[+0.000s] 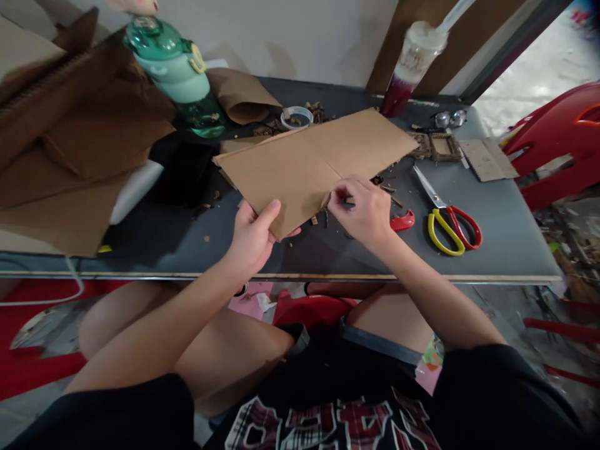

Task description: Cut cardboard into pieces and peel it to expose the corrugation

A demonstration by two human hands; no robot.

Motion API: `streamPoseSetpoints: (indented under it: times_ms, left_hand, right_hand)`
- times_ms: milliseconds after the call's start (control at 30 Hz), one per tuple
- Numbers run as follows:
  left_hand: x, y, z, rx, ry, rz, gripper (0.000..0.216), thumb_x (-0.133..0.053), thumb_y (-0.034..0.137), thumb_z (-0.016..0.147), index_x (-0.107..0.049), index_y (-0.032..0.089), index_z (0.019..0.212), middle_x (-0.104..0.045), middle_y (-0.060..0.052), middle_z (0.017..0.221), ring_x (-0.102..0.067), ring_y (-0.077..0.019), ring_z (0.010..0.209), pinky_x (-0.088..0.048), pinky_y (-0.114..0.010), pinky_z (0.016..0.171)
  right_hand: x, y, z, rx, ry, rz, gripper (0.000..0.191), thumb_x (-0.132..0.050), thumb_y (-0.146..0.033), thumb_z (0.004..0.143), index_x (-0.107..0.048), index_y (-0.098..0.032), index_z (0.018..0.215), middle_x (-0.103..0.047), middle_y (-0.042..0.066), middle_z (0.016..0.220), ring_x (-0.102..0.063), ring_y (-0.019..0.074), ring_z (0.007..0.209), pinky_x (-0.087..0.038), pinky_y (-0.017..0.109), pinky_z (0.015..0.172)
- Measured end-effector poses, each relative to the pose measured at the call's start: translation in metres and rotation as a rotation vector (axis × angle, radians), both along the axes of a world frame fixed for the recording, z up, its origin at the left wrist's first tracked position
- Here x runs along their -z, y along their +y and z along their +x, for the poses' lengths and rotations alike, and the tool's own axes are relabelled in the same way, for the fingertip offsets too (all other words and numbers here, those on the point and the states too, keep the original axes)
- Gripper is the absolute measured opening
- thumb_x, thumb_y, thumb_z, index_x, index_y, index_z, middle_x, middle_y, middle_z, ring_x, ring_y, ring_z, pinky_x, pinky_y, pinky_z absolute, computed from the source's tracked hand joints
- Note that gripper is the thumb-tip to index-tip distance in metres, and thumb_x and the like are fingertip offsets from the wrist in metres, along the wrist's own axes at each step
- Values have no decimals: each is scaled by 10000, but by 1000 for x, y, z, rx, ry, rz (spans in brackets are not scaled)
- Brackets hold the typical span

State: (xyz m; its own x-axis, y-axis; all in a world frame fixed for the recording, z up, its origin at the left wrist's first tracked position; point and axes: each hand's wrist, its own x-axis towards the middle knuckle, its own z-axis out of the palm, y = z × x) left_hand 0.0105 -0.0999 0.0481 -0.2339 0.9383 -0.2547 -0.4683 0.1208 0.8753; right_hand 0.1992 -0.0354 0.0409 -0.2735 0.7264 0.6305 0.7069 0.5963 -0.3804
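A flat piece of brown cardboard [304, 159] is tilted above the grey table. My left hand [257, 234] grips its near left corner, thumb on top and fingers underneath. Along the near edge, my right hand [360, 209] pinches a bit of the cardboard between thumb and fingertips, where the edge looks peeled. To the right of that hand lie a red-handled tool [402, 220], partly hidden by the hand, and scissors [445, 215] with one yellow and one red handle, blades pointing away. Small cardboard scraps [387, 189] are scattered beneath the sheet.
A green water bottle [180, 81] and large folded cardboard [70, 137] stand at the left. Behind are a round lid [297, 117] and a tall drink cup [412, 69] with a straw. Small cardboard frames [445, 147] and glasses [450, 119] lie back right, near a red chair [557, 147].
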Motion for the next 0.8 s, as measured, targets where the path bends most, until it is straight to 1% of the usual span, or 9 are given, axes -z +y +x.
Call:
streamPoseSetpoints:
  times_ms: [133, 233, 300, 433, 500, 567, 667, 733, 800]
  left_hand:
    - [-1, -2, 1, 3, 4, -6, 293, -761, 185, 772, -604, 226, 1016, -685, -48, 1185, -720, -246, 933, -652, -301, 584]
    - [-2, -2, 1, 12, -12, -10, 298, -767, 183, 777, -604, 230, 1023, -688, -35, 1178, -717, -233, 954, -665, -314, 638]
    - [-3, -1, 2, 5, -16, 9, 303, -768, 194, 784, -607, 233, 1037, -694, -29, 1161, -716, -222, 947, -671, -323, 669]
    - [-6, -2, 0, -1, 38, 70, 364, -772, 216, 796, -611, 267, 1119, -684, -30, 1251, -709, -234, 1005, -666, -312, 689]
    - [-7, -4, -2, 6, 68, 59, 375, -772, 228, 799, -618, 285, 1137, -663, -32, 1311, -700, -266, 1069, -661, -315, 674]
    - [-8, -5, -4, 5, 77, 25, 360, -771, 239, 795, -628, 289, 1121, -652, -35, 1325, -691, -291, 1102, -653, -313, 639]
    - [-5, -5, -3, -4, 65, -2, 334, -771, 246, 787, -620, 275, 1083, -652, -48, 1304, -693, -287, 1076, -639, -288, 599]
    - [-1, -5, 0, -18, 53, 7, 332, -767, 239, 787, -598, 267, 1072, -654, -49, 1282, -701, -266, 1032, -636, -276, 592]
    - [2, -5, 2, -36, 42, 19, 346, -764, 234, 782, -574, 262, 1070, -658, -47, 1257, -706, -250, 990, -633, -274, 586]
  right_hand:
    - [6, 15, 7, 35, 326, -156, 91, -565, -227, 849, -646, -196, 821, -694, 10, 752, -658, 117, 610, -516, 245, 574]
    - [16, 33, 13, 47, 518, -173, 88, -567, -275, 888, -617, -207, 862, -686, 29, 791, -668, 130, 606, -546, 265, 551]
    - [21, 48, 19, 22, 552, -169, 146, -547, -341, 945, -604, -220, 887, -681, 35, 792, -688, 147, 627, -577, 291, 573]
    - [20, 65, 29, -51, 451, -162, 322, -395, -460, 1049, -623, -237, 1003, -687, 42, 772, -738, 191, 769, -619, 371, 705]
    - [14, 59, 32, -89, 363, -154, 336, -377, -456, 1056, -631, -236, 1043, -721, 72, 868, -744, 220, 901, -616, 422, 804]
    - [9, 47, 32, -109, 230, -115, 293, -508, -479, 1000, -630, -235, 1108, -732, 117, 1104, -697, 277, 1120, -569, 510, 964]
    - [9, 30, 30, -84, 68, -44, 487, -756, -508, 818, -622, -232, 1196, -659, 147, 1351, -563, 350, 1346, -434, 600, 1129]
    - [14, 27, 28, -91, 47, -57, 324, -769, -433, 822, -662, -223, 1045, -715, 128, 1256, -602, 330, 1310, -465, 553, 1106]
    - [22, 28, 26, -99, 46, -99, 140, -701, -333, 885, -643, -219, 826, -771, 90, 1058, -694, 281, 1162, -540, 461, 995]
